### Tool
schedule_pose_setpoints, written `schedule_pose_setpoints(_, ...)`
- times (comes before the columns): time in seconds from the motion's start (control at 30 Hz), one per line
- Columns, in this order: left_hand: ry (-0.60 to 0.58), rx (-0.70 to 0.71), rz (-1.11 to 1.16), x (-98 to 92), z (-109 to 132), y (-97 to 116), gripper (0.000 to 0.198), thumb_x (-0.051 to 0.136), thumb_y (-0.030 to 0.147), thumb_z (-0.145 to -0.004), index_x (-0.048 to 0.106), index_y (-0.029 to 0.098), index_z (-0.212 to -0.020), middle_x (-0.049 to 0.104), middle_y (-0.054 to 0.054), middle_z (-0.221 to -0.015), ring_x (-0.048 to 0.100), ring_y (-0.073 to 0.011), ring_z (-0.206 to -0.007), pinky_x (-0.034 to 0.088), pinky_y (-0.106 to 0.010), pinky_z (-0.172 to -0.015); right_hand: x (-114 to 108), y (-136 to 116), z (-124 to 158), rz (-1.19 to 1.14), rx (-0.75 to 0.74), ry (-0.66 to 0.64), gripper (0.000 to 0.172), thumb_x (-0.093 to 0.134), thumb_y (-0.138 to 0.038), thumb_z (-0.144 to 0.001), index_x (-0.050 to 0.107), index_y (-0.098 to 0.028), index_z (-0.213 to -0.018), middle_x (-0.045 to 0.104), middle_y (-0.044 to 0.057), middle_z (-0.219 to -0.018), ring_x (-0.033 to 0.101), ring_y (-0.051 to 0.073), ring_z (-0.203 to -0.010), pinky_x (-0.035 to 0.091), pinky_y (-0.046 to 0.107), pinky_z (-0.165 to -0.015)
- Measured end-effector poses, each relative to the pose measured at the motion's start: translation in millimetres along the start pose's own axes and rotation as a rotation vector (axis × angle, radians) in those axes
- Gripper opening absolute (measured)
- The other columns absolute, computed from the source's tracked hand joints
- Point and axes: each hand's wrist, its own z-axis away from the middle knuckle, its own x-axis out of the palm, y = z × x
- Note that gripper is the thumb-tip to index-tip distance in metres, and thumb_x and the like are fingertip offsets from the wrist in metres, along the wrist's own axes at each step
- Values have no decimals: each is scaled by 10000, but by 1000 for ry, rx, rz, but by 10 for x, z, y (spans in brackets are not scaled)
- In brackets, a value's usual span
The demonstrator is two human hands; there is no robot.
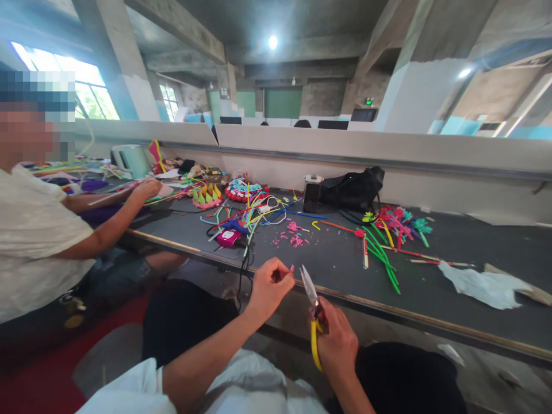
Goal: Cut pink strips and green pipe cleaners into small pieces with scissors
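Between the thumb and fingertips of my left hand point(271, 288) is a small pink piece point(292, 268), which looks like a bit of pipe cleaner; most of it is hidden. My right hand point(338, 339) is wrapped round the yellow handles of a pair of scissors point(309, 286). The blades point up and away, slightly parted, just right of the pink piece and apart from it. Both hands are in front of the table's near edge. Beyond them, pink clippings point(295, 234) lie scattered on the dark tabletop point(323, 259).
Fuzzy colourful flowers point(399, 223) and green stems point(383, 259) lie at the right, near a crumpled white sheet point(480, 284). A magenta box point(230, 237) with a blue tool point(237, 225) on it lies left of centre. A black bag point(356, 190) rests behind. A co-worker point(47, 230) sits at the left.
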Motion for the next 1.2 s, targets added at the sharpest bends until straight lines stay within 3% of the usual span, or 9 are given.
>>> schedule_pose_setpoints(0.2,56,230,-274,-6,1,13,209,581,182,-725,453,188,-561,437,43,-576,409,-94,-544,292,-227,-543,-29,-10,-24,83,-135,14,366,485,-136,-814,614,-219,-1146,678,49,-819,613,219,-799,471,301,-709)
schedule_pose_setpoints(0.47,12,347,-537,-32,-5,45,211,539,120,-697,395,200,-565,447,30,-590,427,-109,-565,310,-250,-580,-13,19,-29,190,-206,88,301,501,-210,-882,604,-211,-1164,675,44,-797,620,215,-780,453,306,-720)
schedule_pose_setpoints(0.7,-9,452,-722,-54,-32,78,211,525,96,-658,369,211,-575,469,9,-595,433,-139,-592,323,-287,-637,10,21,-13,196,-227,65,293,489,-229,-889,604,-201,-1157,688,54,-811,638,213,-761,469,307,-702)
schedule_pose_setpoints(0.87,-29,420,-723,-63,-24,85,213,533,99,-648,368,210,-575,479,12,-601,444,-136,-588,321,-278,-621,29,1,6,104,-145,28,330,460,-169,-847,618,-211,-1133,701,52,-839,651,206,-802,478,279,-675)
schedule_pose_setpoints(1.0,-23,406,-699,-83,-76,30,178,548,112,-673,423,205,-588,509,8,-633,466,-133,-603,326,-268,-614,33,13,-7,40,44,-35,315,485,-270,-852,637,-209,-1121,700,43,-803,661,201,-723,474,272,-621)
schedule_pose_setpoints(1.1,-13,350,-687,-85,-296,-112,134,537,138,-738,503,199,-624,555,-4,-695,492,-134,-636,344,-265,-630,5,65,-75,8,216,-86,340,528,-391,-849,639,-215,-1119,713,39,-799,670,202,-662,463,269,-574)
schedule_pose_setpoints(1.2,-50,257,-678,-44,-687,-335,89,558,143,-746,581,196,-678,604,-18,-771,532,-146,-703,369,-263,-660,-53,163,-246,-29,269,-136,360,530,-413,-840,625,-212,-1123,727,43,-813,676,207,-668,465,270,-578)
